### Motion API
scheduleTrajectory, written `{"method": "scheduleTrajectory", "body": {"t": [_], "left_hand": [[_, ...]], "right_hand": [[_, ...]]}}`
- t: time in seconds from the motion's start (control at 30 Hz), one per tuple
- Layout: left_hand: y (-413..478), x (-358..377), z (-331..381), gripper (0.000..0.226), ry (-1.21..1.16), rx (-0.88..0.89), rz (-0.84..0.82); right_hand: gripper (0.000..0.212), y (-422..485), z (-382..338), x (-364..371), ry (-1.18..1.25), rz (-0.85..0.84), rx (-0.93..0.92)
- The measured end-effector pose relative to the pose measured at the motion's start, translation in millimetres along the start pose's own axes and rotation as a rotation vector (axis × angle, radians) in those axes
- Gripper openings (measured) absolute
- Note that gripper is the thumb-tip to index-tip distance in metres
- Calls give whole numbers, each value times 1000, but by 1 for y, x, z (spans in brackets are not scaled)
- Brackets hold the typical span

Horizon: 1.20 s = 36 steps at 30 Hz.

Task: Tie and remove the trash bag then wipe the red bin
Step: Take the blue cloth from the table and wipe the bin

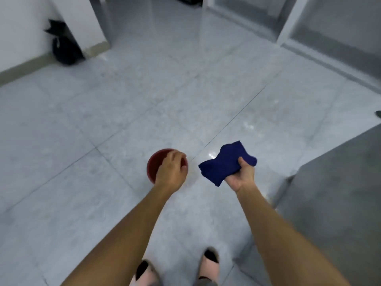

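A small red bin (156,164) stands upright on the pale tiled floor just ahead of my feet. My left hand (171,169) lies over its far right rim, fingers curled on the edge, and hides much of the opening. My right hand (241,175) is to the right of the bin, palm up, and grips a crumpled dark blue cloth (224,162). A tied black trash bag (61,45) sits on the floor at the far left, against the white wall.
A white panel (86,25) leans beside the black bag. Glass door frames (288,27) stand at the back right. A grey cabinet or counter (334,193) fills the right side. My feet in pink slippers (208,263) are at the bottom.
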<state>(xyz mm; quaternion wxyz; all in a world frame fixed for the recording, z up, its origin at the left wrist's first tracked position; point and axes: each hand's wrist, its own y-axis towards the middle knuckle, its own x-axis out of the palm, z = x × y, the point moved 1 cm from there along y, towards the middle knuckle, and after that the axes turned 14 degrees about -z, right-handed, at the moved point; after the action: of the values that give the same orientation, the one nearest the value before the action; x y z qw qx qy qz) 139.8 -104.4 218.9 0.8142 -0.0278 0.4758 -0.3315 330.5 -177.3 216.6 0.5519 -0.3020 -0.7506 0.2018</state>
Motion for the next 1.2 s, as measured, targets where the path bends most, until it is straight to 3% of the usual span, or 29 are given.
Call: {"method": "scheduleTrajectory", "body": {"t": [0.07, 0.2, 0.27, 0.53, 0.7, 0.83, 1.0, 1.2], "left_hand": [[24, 39, -60, 47, 207, -21, -47], [85, 143, -197, 61, 642, 92, -311], [107, 184, -251, 65, 789, 144, -352], [177, 244, -366, 45, 900, 596, 164], [200, 222, -362, 47, 989, 775, 68], [199, 226, -343, 44, 820, 664, 104], [209, 219, -330, 37, 469, 398, 164], [222, 202, -327, 39, 111, 264, 342]], "right_hand": [[21, 55, 19, -31, -95, 5, -12], [26, 185, 64, -108, -243, -40, -19], [28, 239, 82, -140, -306, -73, -7], [25, 395, 125, -228, -614, -182, 5], [36, 431, 146, -213, -739, -252, -17], [31, 415, 163, -188, -780, -304, -20], [46, 412, 163, -177, -967, -358, 8], [43, 391, 196, -145, -1507, -547, -310]]}}
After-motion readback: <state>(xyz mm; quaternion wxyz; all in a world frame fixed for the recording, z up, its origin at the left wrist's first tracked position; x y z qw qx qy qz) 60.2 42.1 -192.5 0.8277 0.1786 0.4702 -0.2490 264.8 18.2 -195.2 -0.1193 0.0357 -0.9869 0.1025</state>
